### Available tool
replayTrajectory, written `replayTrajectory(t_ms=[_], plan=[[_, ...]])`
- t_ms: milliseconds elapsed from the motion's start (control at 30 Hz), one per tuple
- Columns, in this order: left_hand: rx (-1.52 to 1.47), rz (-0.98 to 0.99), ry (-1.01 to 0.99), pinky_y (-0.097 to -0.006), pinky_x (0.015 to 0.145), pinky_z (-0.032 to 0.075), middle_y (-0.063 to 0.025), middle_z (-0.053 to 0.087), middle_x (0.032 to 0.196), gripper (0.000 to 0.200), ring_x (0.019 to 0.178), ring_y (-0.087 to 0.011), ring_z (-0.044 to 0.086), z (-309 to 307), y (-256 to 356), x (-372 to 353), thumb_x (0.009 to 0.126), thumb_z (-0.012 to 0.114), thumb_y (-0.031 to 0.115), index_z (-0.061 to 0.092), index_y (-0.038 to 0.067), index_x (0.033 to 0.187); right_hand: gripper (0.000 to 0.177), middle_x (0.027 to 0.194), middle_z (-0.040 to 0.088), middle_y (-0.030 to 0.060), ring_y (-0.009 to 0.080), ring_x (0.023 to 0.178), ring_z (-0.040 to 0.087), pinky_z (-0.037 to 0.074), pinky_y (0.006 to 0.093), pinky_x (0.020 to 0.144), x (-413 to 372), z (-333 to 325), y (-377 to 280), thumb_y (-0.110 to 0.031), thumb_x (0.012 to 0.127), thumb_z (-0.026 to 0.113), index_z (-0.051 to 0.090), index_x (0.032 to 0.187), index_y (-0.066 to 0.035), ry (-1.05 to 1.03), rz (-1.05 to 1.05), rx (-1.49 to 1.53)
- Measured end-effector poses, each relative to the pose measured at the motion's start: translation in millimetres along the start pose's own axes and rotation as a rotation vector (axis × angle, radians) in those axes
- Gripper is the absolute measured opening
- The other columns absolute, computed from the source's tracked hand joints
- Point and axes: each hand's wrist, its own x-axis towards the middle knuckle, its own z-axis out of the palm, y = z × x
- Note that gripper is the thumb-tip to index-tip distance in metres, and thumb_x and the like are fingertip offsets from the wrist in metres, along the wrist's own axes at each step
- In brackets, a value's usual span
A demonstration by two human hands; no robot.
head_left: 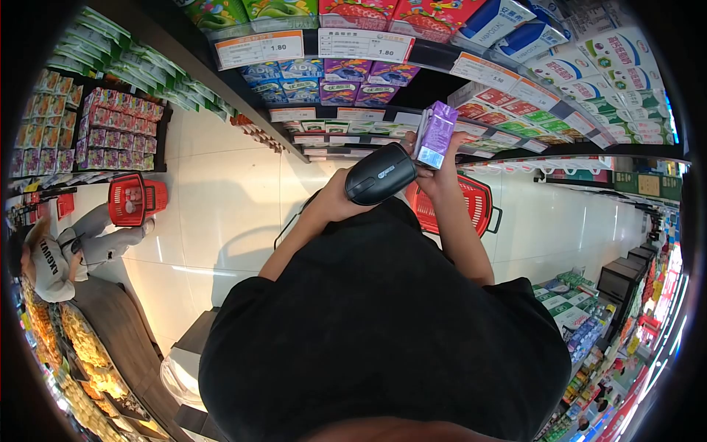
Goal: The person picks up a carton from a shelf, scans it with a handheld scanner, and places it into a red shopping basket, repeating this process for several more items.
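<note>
My left hand (339, 200) is closed around a black handheld barcode scanner (380, 175), whose front end points toward the carton. In my right hand (443, 177) is a small purple drink carton (438, 132), held upright in front of the shelf, its side facing the scanner. The scanner's head and the carton sit close together and overlap slightly in this view. Behind them, purple drink cartons (347, 93) of similar look stand in rows beside blue ones (300, 89). A red shopping basket (482, 200) is partly hidden below my right forearm.
Price tags (366, 45) line the shelf edges ahead. Milk cartons (618, 51) fill the shelf at upper right. To the left, a person (66, 254) sits near another red basket (138, 199). Stacked goods (574, 309) stand behind on the right, snack bins (88, 346) at lower left.
</note>
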Motion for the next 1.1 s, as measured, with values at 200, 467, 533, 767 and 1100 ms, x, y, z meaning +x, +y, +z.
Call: replayTrajectory(t_ms=[200, 467, 533, 767, 1100], plan=[[0.025, 0.01, -0.004, -0.0289, 0.076, 0.05, -0.0078, 0.071, 0.089, 0.034, 0.081, -0.0112, 0.063, -3.2, -12.9, -0.6, 0.071, 0.079, 0.01, 0.064, -0.001, 0.1, 0.037, 0.109, 0.059, 0.006, 0.0188, 0.097, 0.061, 0.052, 0.0355, 0.089, 18.7, 15.7, 2.2, -0.028, 0.098, 0.058, 0.044, 0.125, -0.006, 0.375, -0.479, -0.272], [0.0, -0.002, -0.007, -0.029, 0.078, 0.049, -0.0074, 0.071, 0.09, 0.033, 0.082, -0.0107, 0.062, -2.0, -7.4, -4.1, 0.073, 0.078, 0.01, 0.065, -0.001, 0.102, 0.05, 0.116, 0.053, 0.0128, 0.0191, 0.108, 0.056, 0.046, 0.032, 0.094, 49.2, 27.2, -24.3, 0.002, 0.084, 0.069, 0.037, 0.122, -0.002, 0.411, -0.863, -0.85], [-0.005, -0.001, 0.005, -0.029, 0.078, 0.049, -0.0071, 0.071, 0.09, 0.033, 0.083, -0.0106, 0.062, -2.0, -7.5, -4.6, 0.074, 0.078, 0.01, 0.066, -0.001, 0.102, 0.048, 0.113, 0.054, 0.0132, 0.0203, 0.106, 0.057, 0.046, 0.0317, 0.093, 62.4, 17.2, -23.8, 0.002, 0.083, 0.069, 0.039, 0.12, -0.002, 0.366, -0.932, -0.809], [0.008, -0.015, -0.05, -0.0289, 0.079, 0.049, -0.0074, 0.071, 0.09, 0.032, 0.084, -0.0107, 0.062, -2.2, -11.0, -2.8, 0.075, 0.078, 0.012, 0.066, -0.001, 0.102, 0.05, 0.108, 0.06, 0.0098, 0.0153, 0.095, 0.059, 0.047, 0.0285, 0.085, 112.6, -18.2, -41.5, 0.009, 0.078, 0.054, 0.045, 0.126, -0.003, 0.442, -0.852, -1.041], [-0.007, 0.001, -0.063, -0.0288, 0.077, 0.049, -0.0073, 0.071, 0.09, 0.031, 0.083, -0.0105, 0.062, -2.6, -15.7, -1.4, 0.075, 0.078, 0.012, 0.067, -0.001, 0.101, 0.058, 0.105, 0.066, 0.0135, 0.0177, 0.09, 0.062, 0.048, 0.0284, 0.08, 107.8, -15.9, -40.0, 0.002, 0.077, 0.055, 0.047, 0.134, -0.009, 0.453, -0.504, -1.19]])
